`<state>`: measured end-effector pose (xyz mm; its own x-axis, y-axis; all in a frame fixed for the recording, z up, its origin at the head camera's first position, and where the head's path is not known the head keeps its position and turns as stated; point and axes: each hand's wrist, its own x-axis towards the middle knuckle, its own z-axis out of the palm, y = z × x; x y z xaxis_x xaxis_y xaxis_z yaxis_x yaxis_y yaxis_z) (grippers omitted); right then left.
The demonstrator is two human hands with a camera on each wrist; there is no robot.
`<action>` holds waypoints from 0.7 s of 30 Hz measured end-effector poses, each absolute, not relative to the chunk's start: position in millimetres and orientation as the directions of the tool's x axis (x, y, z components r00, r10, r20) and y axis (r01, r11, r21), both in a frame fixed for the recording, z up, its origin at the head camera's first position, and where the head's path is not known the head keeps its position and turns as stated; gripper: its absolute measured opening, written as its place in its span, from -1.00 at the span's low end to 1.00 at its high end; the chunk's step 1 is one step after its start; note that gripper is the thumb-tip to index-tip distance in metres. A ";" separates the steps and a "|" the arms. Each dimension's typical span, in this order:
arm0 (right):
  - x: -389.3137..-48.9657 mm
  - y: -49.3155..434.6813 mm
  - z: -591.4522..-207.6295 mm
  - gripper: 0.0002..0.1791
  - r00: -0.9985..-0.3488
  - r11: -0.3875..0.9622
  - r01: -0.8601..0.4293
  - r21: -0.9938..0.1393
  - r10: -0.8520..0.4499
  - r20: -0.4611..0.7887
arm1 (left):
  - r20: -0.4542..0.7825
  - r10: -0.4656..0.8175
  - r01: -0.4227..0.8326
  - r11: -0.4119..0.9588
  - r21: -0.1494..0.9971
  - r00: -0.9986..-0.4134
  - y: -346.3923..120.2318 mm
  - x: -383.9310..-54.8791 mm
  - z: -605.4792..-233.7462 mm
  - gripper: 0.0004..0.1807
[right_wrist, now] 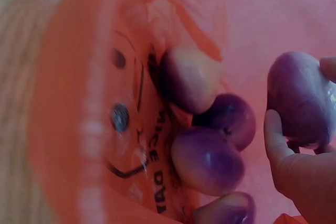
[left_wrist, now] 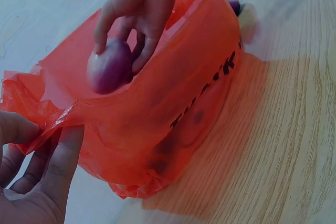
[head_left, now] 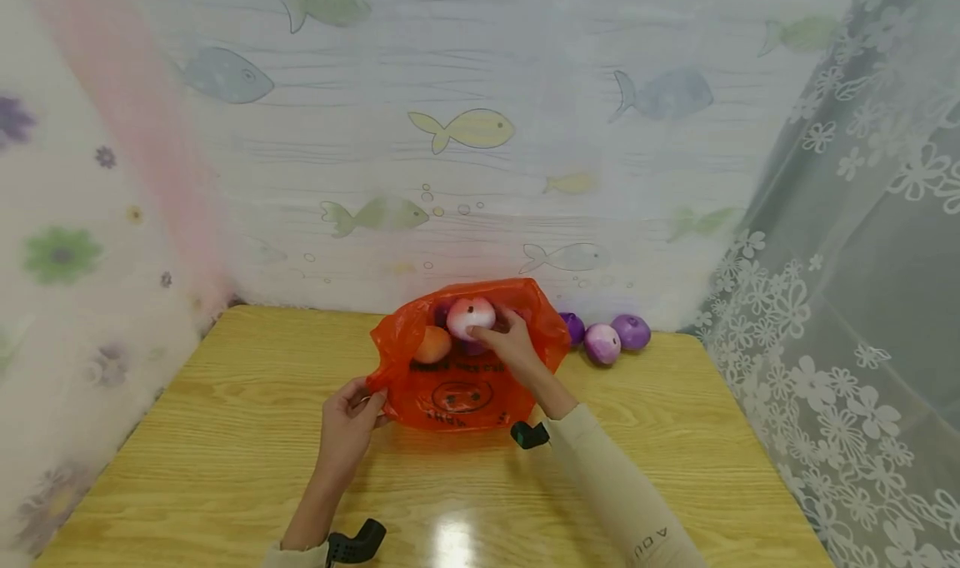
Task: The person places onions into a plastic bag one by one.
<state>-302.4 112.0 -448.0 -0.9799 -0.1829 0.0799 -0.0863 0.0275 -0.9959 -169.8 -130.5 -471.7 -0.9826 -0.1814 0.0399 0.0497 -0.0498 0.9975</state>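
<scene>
Gripping a purple-and-white ball (head_left: 465,318), the right hand (head_left: 516,345) holds it within the red bag (head_left: 405,389) (left hand (head_left: 348,422) pinching its rim (head_left: 384,335)).

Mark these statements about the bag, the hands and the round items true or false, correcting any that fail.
1. The left hand grips the edge of the red bag. True.
2. The right hand is empty. False: the right hand holds a round item.
3. Three round items show on the table beside the bag in the head view. True.
4. The bag's mouth is closed. False: it is open, showing items inside.
</scene>
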 end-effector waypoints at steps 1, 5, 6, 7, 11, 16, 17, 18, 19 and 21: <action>-306.1 111.2 -448.4 -0.21 -0.982 0.015 -0.077 -0.997 -0.174 0.073 | 0.038 -0.182 0.048 -0.053 0.997 -0.983 -130.6 -169.8 -471.9 -0.75; -318.9 108.0 -449.7 -0.27 -0.989 -0.011 -0.059 -0.998 -0.137 0.060 | 0.032 -0.181 0.043 -0.062 0.997 -0.983 -131.0 -170.1 -472.6 -0.75; -321.2 107.5 -449.9 -0.29 -0.991 -0.015 -0.051 -0.999 -0.124 0.053 | 0.032 -0.180 0.044 -0.065 0.997 -0.983 -131.0 -170.3 -472.8 -0.75; -323.3 107.2 -450.2 -0.32 -0.993 -0.019 -0.044 -0.999 -0.112 0.045 | 0.032 -0.180 0.044 -0.067 0.997 -0.983 -131.1 -170.3 -472.9 -0.75; -328.3 107.5 -451.1 -0.43 -0.998 -0.036 -0.028 -0.999 -0.063 0.030 | 0.036 -0.180 0.049 -0.070 0.996 -0.983 -131.0 -170.8 -473.2 -0.76; -331.7 107.4 -452.5 -0.57 -0.999 -0.031 -0.046 -0.998 -0.020 0.047 | 0.042 -0.180 0.055 -0.068 0.996 -0.983 -130.7 -170.6 -473.0 -0.76; -332.7 107.0 -452.6 -0.59 -0.999 -0.028 -0.054 -0.998 -0.008 0.054 | 0.044 -0.180 0.057 -0.068 0.996 -0.983 -130.6 -170.5 -473.0 -0.76; -333.9 106.6 -453.1 -0.61 -0.998 -0.031 -0.056 -0.998 0.003 0.056 | 0.045 -0.178 0.058 -0.069 0.996 -0.983 -130.6 -170.3 -472.9 -0.76; -335.0 106.4 -453.3 -0.63 -0.998 -0.036 -0.063 -0.997 0.017 0.063 | 0.047 -0.176 0.060 -0.071 0.996 -0.983 -130.4 -170.2 -472.9 -0.76; -337.2 106.2 -453.7 -0.68 -0.997 -0.037 -0.070 -0.997 0.043 0.068 | 0.050 -0.173 0.064 -0.075 0.995 -0.984 -130.1 -169.9 -472.9 -0.76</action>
